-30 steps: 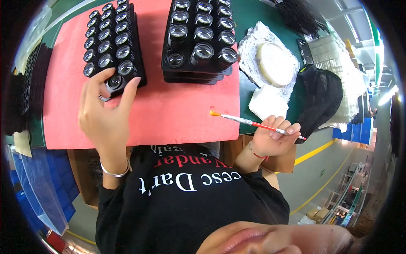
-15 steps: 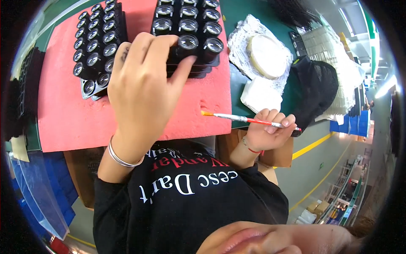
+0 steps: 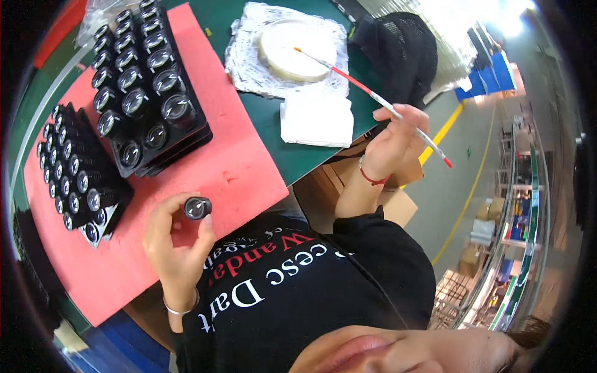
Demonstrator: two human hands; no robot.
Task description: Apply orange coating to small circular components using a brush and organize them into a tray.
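Between the thumb and fingers of my left hand (image 3: 174,239) is a small black lens barrel (image 3: 198,208), its glass end facing up, held over the near part of the pink foam mat (image 3: 249,180). My right hand (image 3: 398,140) pinches a thin paintbrush (image 3: 367,92) with a red and white handle. The orange brush tip is over the round pale dish (image 3: 292,46); whether it touches cannot be made out. A black tray (image 3: 180,146) with rows of similar lens barrels stands on the mat, with two bare lenses in its nearest row.
Left of that tray stands a second tray of lens barrels (image 3: 78,165). The dish rests on crumpled white wrapping (image 3: 242,56) on the green table (image 3: 273,118). A folded white cloth or paper pad (image 3: 317,121) lies nearer me. Behind my right hand is a black mesh item (image 3: 404,53).
My left hand has lifted a lens barrel out of the tray and drawn it toward me. My right hand has swung the brush from above the mat's edge to over the dish. The view has turned.
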